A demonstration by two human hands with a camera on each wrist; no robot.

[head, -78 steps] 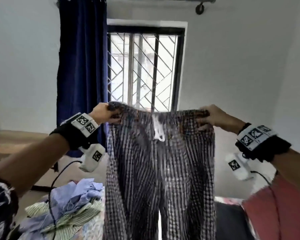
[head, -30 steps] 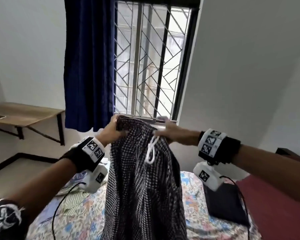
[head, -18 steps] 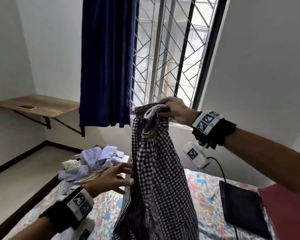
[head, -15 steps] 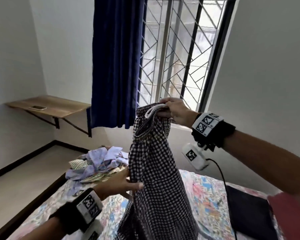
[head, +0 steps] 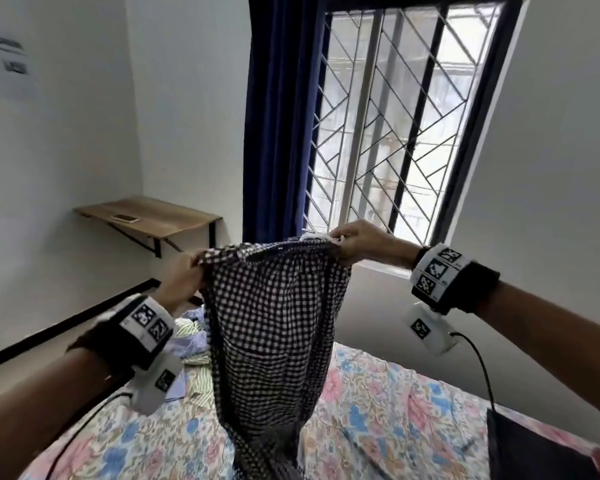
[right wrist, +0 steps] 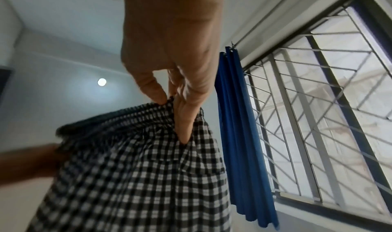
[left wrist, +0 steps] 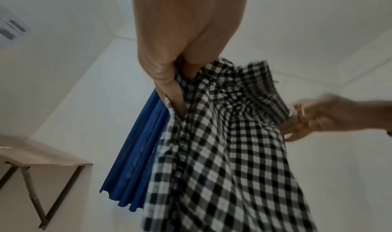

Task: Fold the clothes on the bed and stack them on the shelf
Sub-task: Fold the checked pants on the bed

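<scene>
I am standing over a flowered bed [head: 378, 403] filling the bottom of the frame, one window [head: 395, 116] and one blue curtain [head: 278, 116] up top, one wooden shelf [head: 153, 216] at middle left. My left hand [head: 181, 275] and right hand [head: 357, 240] are each pinching the checked trousers [head: 271, 323], which are hanging mid-frame above the bed beside one pile of clothes [head: 191, 344].

Checked trousers [head: 271, 327] hem: cut off by the head view's bottom edge.
Clothes pile [head: 191, 344]: mostly hidden behind the trousers and left wrist.
Left hand [head: 181, 275] fingertips: buried in the waistband (wrist views show pinching only).
Right hand [left wrist: 318, 118]: blurred in the left wrist view.
Dark item [head: 534, 448] on bed: cropped, unidentifiable.
Wall papers [head: 11, 57]: too blurred to read.
</scene>
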